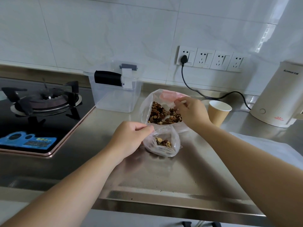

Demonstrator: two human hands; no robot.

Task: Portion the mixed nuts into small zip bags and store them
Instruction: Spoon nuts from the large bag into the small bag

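A large clear bag of mixed nuts (161, 114) stands open on the steel counter (164, 174). My right hand (191, 112) reaches into its mouth from the right, fingers pinched near the rim; what it holds is hard to tell. Just in front sits a small zip bag (163, 145) with a few nuts at its bottom. My left hand (131, 138) pinches the small bag's left rim and holds it open.
A clear plastic storage box (114, 94) with a black handle stands behind the bags. A paper cup (218, 112) and a white kettle (278, 95) are at the right. A gas hob (42, 108) lies at the left. A white sheet (268, 146) lies at the right.
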